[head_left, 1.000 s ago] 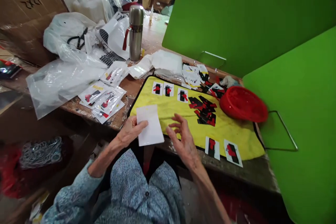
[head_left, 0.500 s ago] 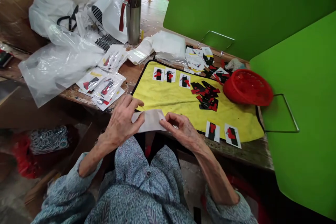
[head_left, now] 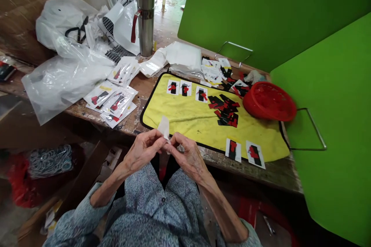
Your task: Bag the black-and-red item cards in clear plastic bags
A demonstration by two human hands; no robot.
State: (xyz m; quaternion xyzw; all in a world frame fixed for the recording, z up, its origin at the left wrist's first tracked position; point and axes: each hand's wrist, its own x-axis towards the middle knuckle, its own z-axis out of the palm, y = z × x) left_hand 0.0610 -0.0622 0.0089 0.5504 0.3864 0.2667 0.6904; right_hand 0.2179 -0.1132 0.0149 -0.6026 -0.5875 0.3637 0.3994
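A small whitish plastic bag (head_left: 164, 126) is pinched at its lower end between both hands, just off the front edge of the yellow cloth (head_left: 185, 117). My left hand (head_left: 145, 147) grips it between thumb and fingers. My right hand (head_left: 187, 157) pinches it from the other side, fingertips close to those of the left. On the cloth lie several white cards with black and red pieces, such as the card (head_left: 255, 154) at the right front. A pile of black and red pieces (head_left: 224, 111) rests on the cloth beyond my right hand.
Filled clear packets (head_left: 117, 100) lie left of the cloth, near a large plastic bag (head_left: 69, 73). A steel flask (head_left: 145, 21) and white bag stack (head_left: 184, 56) stand behind. At right are a red basket (head_left: 269, 102) and green panels (head_left: 333, 85) with wire handles.
The hands have come closer together, and the bag, earlier stretched flat between them, is now gathered and points upward. The camera view has shifted slightly.
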